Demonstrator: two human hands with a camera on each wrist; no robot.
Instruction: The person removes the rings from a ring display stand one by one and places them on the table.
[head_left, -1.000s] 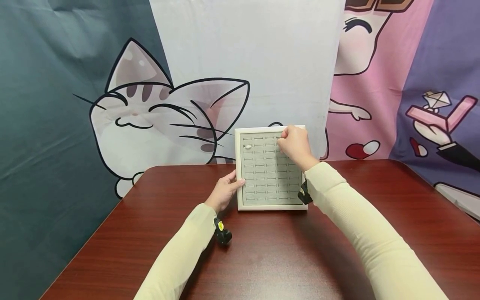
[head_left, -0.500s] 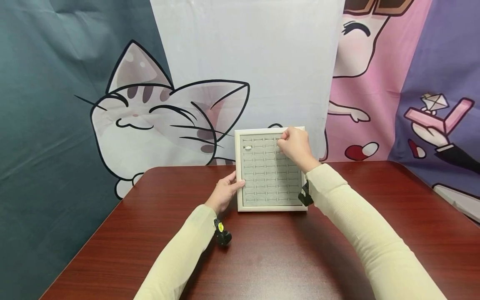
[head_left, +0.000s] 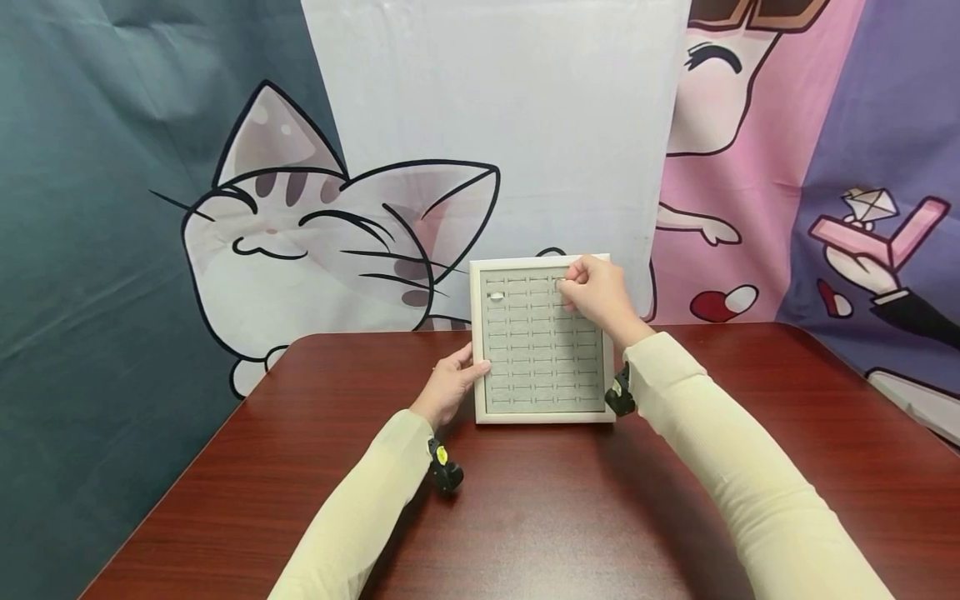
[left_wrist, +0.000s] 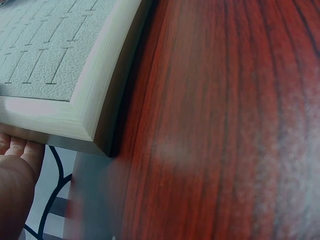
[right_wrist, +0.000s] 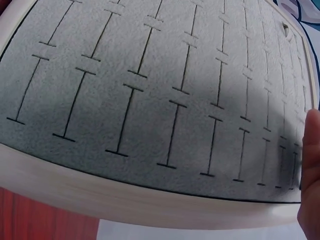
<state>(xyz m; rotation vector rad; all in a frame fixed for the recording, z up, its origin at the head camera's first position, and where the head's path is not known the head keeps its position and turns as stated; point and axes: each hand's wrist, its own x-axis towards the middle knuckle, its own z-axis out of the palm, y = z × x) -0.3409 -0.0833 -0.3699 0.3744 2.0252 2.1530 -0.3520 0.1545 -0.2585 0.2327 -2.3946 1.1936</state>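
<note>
A ring display board (head_left: 543, 342) with a pale frame and grey slotted padding stands upright, leaning back slightly, on the table. My left hand (head_left: 448, 385) grips its left edge, thumb in front; in the left wrist view the fingers (left_wrist: 20, 147) lie behind the frame (left_wrist: 95, 95). One silvery ring (head_left: 496, 296) sits in the second row of slots at the left. Up at the top right, my right hand (head_left: 602, 292) pinches a tiny pale thing, seemingly a ring (head_left: 561, 284), against a top-row slot; the fingertips mostly hide it. The right wrist view shows several bare slots (right_wrist: 125, 120).
The reddish-brown wooden table (head_left: 517, 508) spreads around the board. Behind it hangs a cloth backdrop (head_left: 570, 125) printed with a cartoon cat and figures. Black wrist cameras (head_left: 446, 467) sit at both sleeves.
My right hand has shifted slightly right and the forearm has swung outward, showing more of the board's right side. The left hand and the board stay put.
</note>
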